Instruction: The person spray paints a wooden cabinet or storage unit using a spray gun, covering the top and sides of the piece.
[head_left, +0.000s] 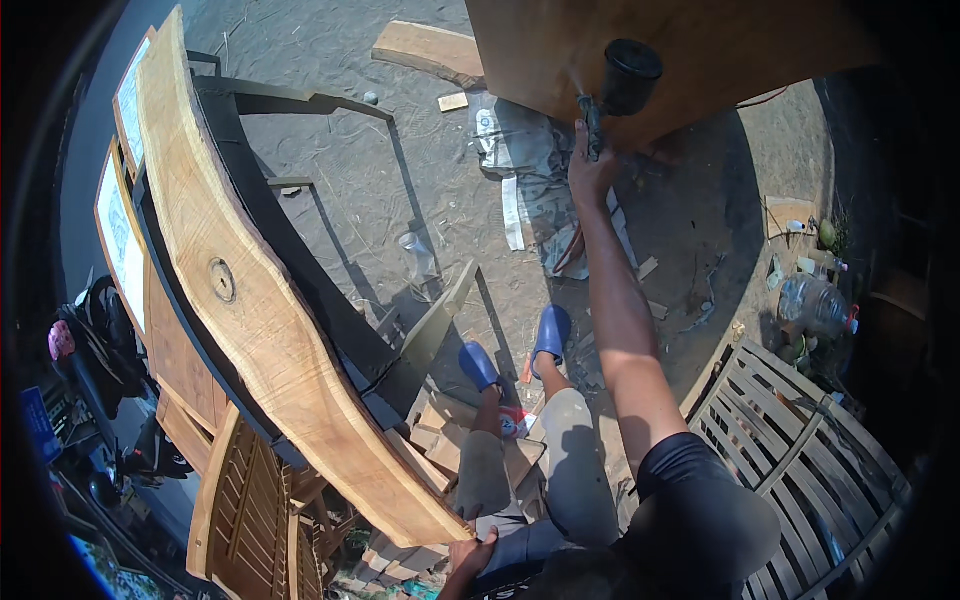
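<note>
My right hand (592, 175) is stretched far forward, closed round a spray gun (592, 125). A dark round cup (630, 78) belongs to the gun. A pale wisp of mist shows by its nozzle, in front of a large brown wooden panel (535, 50). My left hand (472, 553) is low in the picture, beside my leg and close against the near end of a long live-edge wooden slab (260, 300). Its fingers are partly hidden, and I cannot tell whether they grip the slab. The slab has a knot and lies over a dark frame.
Wood offcuts (440, 440) lie near my blue shoes (551, 332). A slatted wooden bench (800, 450) stands at right, below a clear plastic jug (815, 305). Left of the slab is a slatted wooden chair (240, 500). Crumpled sacking (525, 140) lies under the panel's edge.
</note>
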